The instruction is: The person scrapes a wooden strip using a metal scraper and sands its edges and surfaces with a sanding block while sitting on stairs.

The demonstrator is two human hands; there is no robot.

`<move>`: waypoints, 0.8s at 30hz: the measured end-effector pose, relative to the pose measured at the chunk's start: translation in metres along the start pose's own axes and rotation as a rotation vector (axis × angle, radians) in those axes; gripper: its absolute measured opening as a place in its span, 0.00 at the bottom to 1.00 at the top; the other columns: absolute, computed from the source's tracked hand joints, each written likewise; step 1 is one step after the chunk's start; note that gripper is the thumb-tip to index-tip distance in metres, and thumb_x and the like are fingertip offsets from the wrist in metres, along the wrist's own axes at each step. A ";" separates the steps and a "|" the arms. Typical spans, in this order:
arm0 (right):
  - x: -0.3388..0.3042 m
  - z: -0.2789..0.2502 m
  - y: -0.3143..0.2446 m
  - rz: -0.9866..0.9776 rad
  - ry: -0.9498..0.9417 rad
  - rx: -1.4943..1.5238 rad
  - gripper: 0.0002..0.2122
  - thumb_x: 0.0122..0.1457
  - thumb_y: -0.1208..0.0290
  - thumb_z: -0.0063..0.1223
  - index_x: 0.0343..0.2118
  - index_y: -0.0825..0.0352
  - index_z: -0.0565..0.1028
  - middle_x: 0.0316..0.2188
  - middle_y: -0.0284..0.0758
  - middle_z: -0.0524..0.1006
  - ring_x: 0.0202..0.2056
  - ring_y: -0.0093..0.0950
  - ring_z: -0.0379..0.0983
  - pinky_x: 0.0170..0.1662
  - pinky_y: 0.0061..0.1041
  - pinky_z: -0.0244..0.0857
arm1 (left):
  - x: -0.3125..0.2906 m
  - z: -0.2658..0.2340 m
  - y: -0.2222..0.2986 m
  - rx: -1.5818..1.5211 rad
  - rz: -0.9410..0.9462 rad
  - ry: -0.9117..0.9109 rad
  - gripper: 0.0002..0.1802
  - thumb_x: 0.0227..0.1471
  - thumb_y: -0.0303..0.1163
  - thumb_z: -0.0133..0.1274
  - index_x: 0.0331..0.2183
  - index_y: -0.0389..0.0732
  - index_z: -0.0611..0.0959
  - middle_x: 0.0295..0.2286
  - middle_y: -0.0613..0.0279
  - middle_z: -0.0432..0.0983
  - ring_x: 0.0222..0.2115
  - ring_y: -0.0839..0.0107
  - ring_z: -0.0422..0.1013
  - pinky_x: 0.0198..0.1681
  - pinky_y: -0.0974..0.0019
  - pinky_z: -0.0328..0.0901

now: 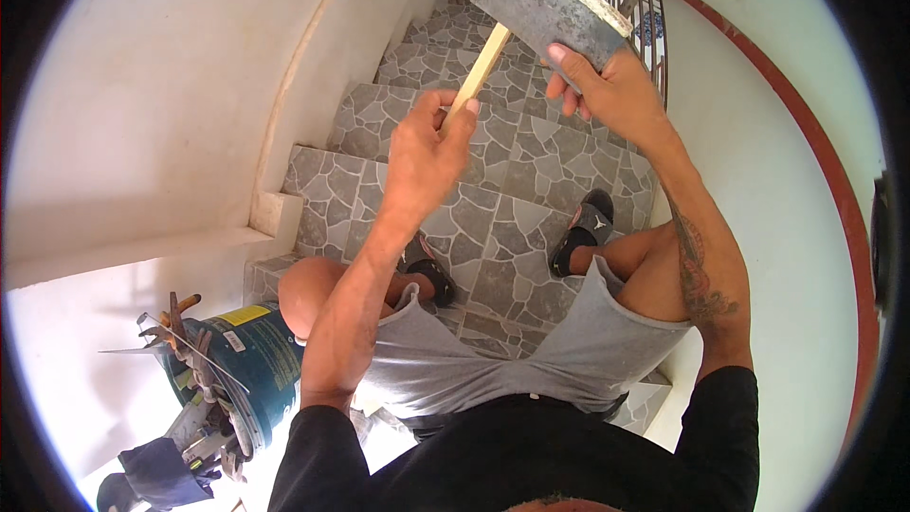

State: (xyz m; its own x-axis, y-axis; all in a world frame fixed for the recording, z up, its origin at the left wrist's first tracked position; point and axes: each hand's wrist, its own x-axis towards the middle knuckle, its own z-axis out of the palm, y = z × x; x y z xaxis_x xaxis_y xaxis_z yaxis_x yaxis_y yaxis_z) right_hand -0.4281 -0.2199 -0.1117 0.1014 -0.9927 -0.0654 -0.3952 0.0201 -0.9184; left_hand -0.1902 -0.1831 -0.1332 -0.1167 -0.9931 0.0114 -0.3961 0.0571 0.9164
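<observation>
My right hand (611,95) grips the lower right corner of a flat, dark grey scraper plate (545,14), its thumb on the near face. A rough cream-coloured strip runs along the plate's upper edge; whether it is paste or a fixed edging I cannot tell. Closed around a slim pale yellow stick (482,62), my left hand (431,152) holds it slanting up to the right. The stick's upper end meets the plate's lower edge; I cannot tell whether they are joined. Both hands are raised in front of me above the stairs.
Stone-patterned tiled steps (493,246) lie beneath my sandalled feet. A dark green bucket (256,346) with pliers and other tools stands at lower left. White walls (180,85) curve up both sides, a red-brown band (806,114) crossing the right one. Metal railing bars (654,0) stand at the top.
</observation>
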 end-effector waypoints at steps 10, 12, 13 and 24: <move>-0.005 0.002 -0.010 0.000 -0.009 0.016 0.21 0.64 0.53 0.51 0.24 0.68 0.79 0.17 0.31 0.77 0.19 0.17 0.72 0.22 0.20 0.65 | 0.001 -0.007 0.004 -0.143 -0.167 -0.047 0.15 0.60 0.39 0.56 0.41 0.37 0.80 0.19 0.71 0.72 0.16 0.86 0.62 0.18 0.77 0.56; -0.006 0.002 -0.011 -0.011 0.001 0.034 0.21 0.64 0.53 0.51 0.25 0.68 0.79 0.18 0.31 0.78 0.19 0.17 0.72 0.22 0.20 0.65 | 0.002 -0.007 0.003 -0.163 -0.165 -0.050 0.15 0.59 0.37 0.56 0.42 0.37 0.80 0.20 0.71 0.73 0.17 0.85 0.63 0.19 0.78 0.57; -0.005 0.001 -0.009 -0.008 -0.004 0.027 0.21 0.64 0.53 0.51 0.25 0.69 0.79 0.19 0.31 0.78 0.20 0.17 0.73 0.22 0.20 0.65 | 0.001 -0.007 0.004 -0.175 -0.163 -0.052 0.14 0.59 0.36 0.56 0.43 0.37 0.80 0.21 0.70 0.73 0.18 0.85 0.64 0.20 0.78 0.57; 0.013 -0.016 0.006 0.000 0.052 0.210 0.16 0.65 0.57 0.52 0.33 0.68 0.77 0.22 0.34 0.79 0.18 0.19 0.72 0.19 0.19 0.63 | 0.000 -0.010 0.006 -0.222 -0.165 -0.126 0.14 0.58 0.31 0.54 0.43 0.32 0.81 0.24 0.66 0.77 0.20 0.83 0.66 0.22 0.75 0.59</move>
State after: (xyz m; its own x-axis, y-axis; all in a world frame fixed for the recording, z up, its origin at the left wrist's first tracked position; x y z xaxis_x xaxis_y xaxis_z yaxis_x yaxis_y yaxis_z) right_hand -0.4434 -0.2341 -0.1118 0.0520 -0.9974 -0.0504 -0.1955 0.0394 -0.9799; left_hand -0.1836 -0.1833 -0.1242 -0.1846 -0.9659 -0.1815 -0.2117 -0.1413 0.9671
